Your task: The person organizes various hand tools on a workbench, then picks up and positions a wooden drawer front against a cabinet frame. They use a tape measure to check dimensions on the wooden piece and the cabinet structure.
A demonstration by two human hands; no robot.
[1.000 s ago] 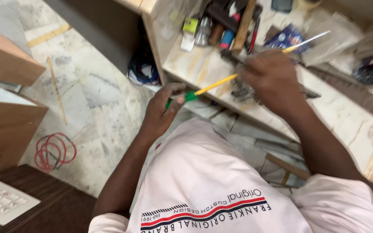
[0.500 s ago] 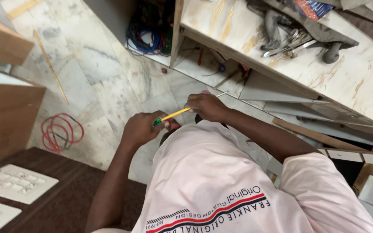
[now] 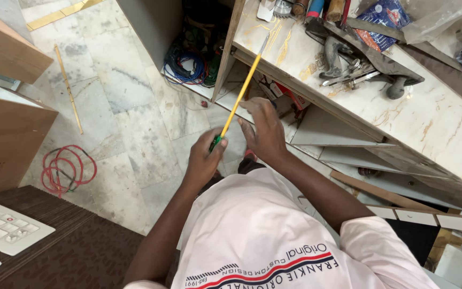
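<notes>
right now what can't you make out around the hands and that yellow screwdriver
Head view only:
- Screwdriver: green handle mostly hidden inside the left hand; its tip is too thin to tell its type.
- Right hand: seen from the back, so its fingertips and anything under them are hidden.
- Open shelf under the marble counter: contents shadowed.
- Tool pile: cut off by the top edge.

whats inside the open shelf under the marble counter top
Under the marble counter top, the corner bay holds a tangle of blue and green cables. The next shelf shows red and white packets, partly hidden by the right hand. Deeper contents are in shadow.
</notes>
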